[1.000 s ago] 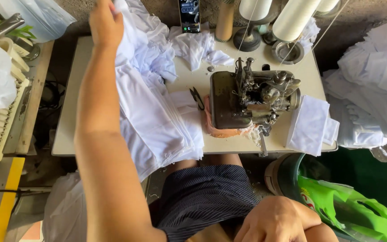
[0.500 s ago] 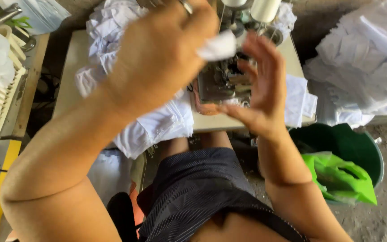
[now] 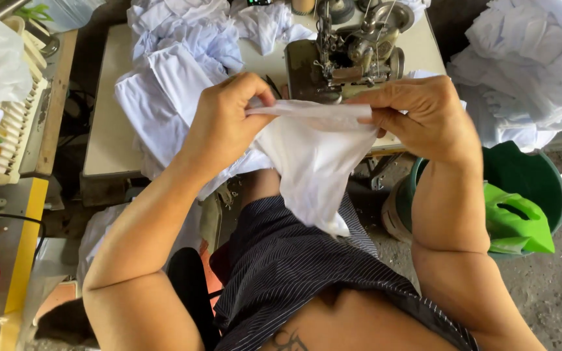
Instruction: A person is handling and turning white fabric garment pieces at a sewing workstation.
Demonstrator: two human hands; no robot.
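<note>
A small piece of thin white fabric (image 3: 313, 162) is held up in front of the body, above the lap in dark pinstriped shorts (image 3: 294, 260), with its folded top edge stretched level between the two hands and the rest hanging down in a loose point. The left end of that edge is pinched by the left hand (image 3: 226, 123), thumb and fingers closed together on the cloth; the right end is clamped in the same way by the right hand (image 3: 424, 114), its fingers curled over the hem. Just beyond the hands, a grey metal sewing machine (image 3: 346, 58) is seen standing on a pale cream work table (image 3: 108, 130), and a heap of white cloth pieces (image 3: 177, 71) is spread over the table's left half. A further pile of white garments (image 3: 528, 65) is stacked at the far right. A dark green round bucket (image 3: 521, 182) holding a bright green plastic bag (image 3: 512, 221) is placed on the floor beside the right arm.
</note>
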